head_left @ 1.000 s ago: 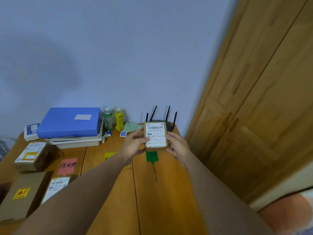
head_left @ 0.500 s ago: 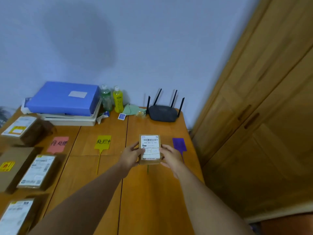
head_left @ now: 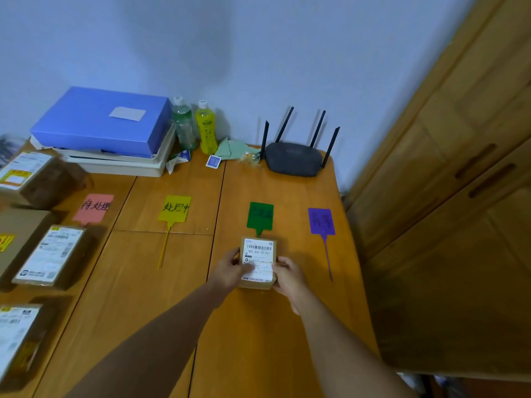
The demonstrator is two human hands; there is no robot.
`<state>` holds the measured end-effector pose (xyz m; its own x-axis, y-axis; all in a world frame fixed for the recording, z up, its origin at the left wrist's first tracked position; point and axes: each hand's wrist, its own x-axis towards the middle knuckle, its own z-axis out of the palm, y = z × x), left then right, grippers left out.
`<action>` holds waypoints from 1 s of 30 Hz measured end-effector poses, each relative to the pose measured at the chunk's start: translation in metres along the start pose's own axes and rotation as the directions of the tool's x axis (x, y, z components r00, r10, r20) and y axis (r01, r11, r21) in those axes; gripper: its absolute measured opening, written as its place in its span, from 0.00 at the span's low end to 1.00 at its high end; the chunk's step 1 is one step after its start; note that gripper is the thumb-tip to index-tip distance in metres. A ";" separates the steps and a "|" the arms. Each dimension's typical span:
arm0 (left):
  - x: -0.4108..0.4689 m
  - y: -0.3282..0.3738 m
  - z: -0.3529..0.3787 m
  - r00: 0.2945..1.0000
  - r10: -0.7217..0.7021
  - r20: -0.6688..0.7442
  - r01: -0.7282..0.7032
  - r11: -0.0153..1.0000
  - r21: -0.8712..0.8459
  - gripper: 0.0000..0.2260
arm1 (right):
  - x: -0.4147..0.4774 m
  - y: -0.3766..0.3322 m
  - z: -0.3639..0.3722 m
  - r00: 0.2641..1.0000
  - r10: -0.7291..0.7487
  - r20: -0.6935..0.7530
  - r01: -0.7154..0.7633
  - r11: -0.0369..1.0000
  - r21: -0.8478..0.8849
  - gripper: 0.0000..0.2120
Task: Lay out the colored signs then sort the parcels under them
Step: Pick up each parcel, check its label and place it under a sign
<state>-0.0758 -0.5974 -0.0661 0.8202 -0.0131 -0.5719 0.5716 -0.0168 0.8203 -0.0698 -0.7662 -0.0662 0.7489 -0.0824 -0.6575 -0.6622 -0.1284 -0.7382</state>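
Four colored signs lie in a row across the wooden table (head_left: 258, 326): a pink sign (head_left: 93, 207), a yellow sign (head_left: 174, 208), a green sign (head_left: 260, 215) and a purple sign (head_left: 321, 221). A small brown parcel (head_left: 258, 261) with a white barcode label sits just below the green sign, covering its stem. My left hand (head_left: 230, 270) grips the parcel's left edge and my right hand (head_left: 288, 275) grips its right edge. Whether the parcel rests flat on the table I cannot tell. Another labelled parcel (head_left: 51, 257) lies under the pink sign.
More brown parcels (head_left: 31, 179) (head_left: 17, 340) line the table's left side. At the back stand a blue box (head_left: 100, 122) on white trays, two bottles (head_left: 205, 127), a green cloth and a black router (head_left: 293, 158). A wooden wardrobe (head_left: 445, 196) flanks the table's right edge.
Both hands brought the small parcel down from chest height toward the table, below the green sign. The camera tilted down, so all four signs now show.
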 end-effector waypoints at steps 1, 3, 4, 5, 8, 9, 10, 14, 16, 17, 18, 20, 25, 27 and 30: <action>0.001 -0.002 -0.001 1.000 -0.004 0.002 0.004 1.000 -0.018 0.25 | -0.001 0.000 -0.002 1.000 0.002 0.012 -0.002 1.000 0.016 0.15; 0.004 -0.004 -0.002 1.000 -0.005 -0.009 0.004 0.999 -0.048 0.26 | -0.002 -0.001 -0.003 1.000 -0.001 0.024 0.000 1.000 0.026 0.14; 0.005 -0.004 -0.002 1.000 -0.002 -0.014 0.001 0.998 -0.055 0.26 | -0.001 -0.002 -0.004 1.000 -0.003 0.024 0.003 1.000 0.021 0.14; 0.005 -0.004 -0.002 1.000 -0.002 -0.016 0.001 0.998 -0.057 0.26 | 0.000 -0.002 -0.003 1.000 -0.005 0.023 0.005 1.000 0.014 0.14; 0.006 -0.007 -0.002 1.000 -0.002 -0.016 0.001 0.998 -0.055 0.27 | 0.002 -0.002 -0.001 1.000 0.001 0.015 -0.001 1.000 0.003 0.15; 0.006 -0.008 -0.002 1.000 -0.003 -0.016 0.002 0.998 -0.058 0.27 | 0.003 -0.003 0.000 1.000 0.003 0.008 -0.003 1.000 -0.010 0.15; 0.007 -0.009 -0.002 1.000 -0.005 -0.016 0.004 0.998 -0.062 0.28 | 0.003 -0.004 0.000 1.000 0.000 0.001 0.000 1.000 -0.029 0.15; 0.003 -0.001 -0.007 0.999 -0.030 -0.031 0.027 0.995 -0.096 0.34 | -0.001 -0.008 -0.002 0.997 -0.054 -0.046 0.047 0.989 -0.141 0.18; -0.006 0.011 -0.014 0.997 -0.008 -0.080 0.005 0.999 -0.039 0.36 | -0.009 -0.017 -0.002 0.990 -0.105 -0.094 0.082 0.972 -0.220 0.18; -0.011 0.019 -0.019 0.994 0.013 -0.104 -0.014 1.000 -0.008 0.36 | -0.014 -0.024 -0.001 0.983 -0.139 -0.121 0.105 0.962 -0.252 0.17; -0.018 0.028 -0.026 0.991 0.033 -0.129 -0.032 0.999 0.011 0.35 | -0.018 -0.032 0.001 0.975 -0.174 -0.142 0.130 0.954 -0.271 0.17; -0.033 0.051 -0.045 0.982 0.072 -0.177 -0.069 0.997 0.020 0.32 | -0.029 -0.056 0.011 0.959 -0.232 -0.165 0.177 0.940 -0.293 0.17; -0.090 0.112 -0.133 0.947 0.176 -0.271 -0.161 0.984 0.074 0.22 | -0.071 -0.139 0.082 0.929 -0.366 -0.053 0.326 0.878 -0.351 0.18; -0.118 0.131 -0.179 0.913 0.230 -0.338 -0.206 0.973 0.107 0.20 | -0.093 -0.171 0.126 0.904 -0.427 0.008 0.400 0.841 -0.365 0.17; -0.157 0.153 -0.260 0.846 0.297 -0.442 -0.230 0.952 0.201 0.23 | -0.134 -0.210 0.199 0.861 -0.499 0.097 0.495 0.782 -0.379 0.16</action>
<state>-0.1118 -0.3380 0.1503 0.8730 0.4262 -0.2371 0.3520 -0.2142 0.9112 -0.0352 -0.5315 0.1468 0.9731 0.0886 -0.2126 -0.1377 -0.5160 -0.8455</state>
